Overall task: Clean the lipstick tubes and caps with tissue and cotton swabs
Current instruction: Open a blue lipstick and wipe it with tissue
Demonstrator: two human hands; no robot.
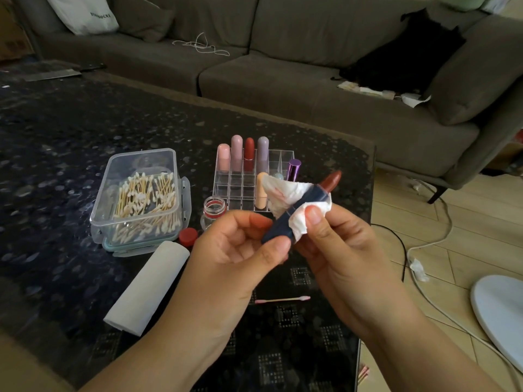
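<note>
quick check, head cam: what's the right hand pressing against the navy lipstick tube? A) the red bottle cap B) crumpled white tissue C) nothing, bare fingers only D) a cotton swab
B: the right hand pinches crumpled white tissue, stained red, round the navy lipstick tube, while the left hand has a grip on the tube's lower end; the used cotton swab lies on the table.

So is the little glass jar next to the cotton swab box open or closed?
Open. The glass jar has no lid on its mouth, and a red cap lies on the table beside it.
</note>
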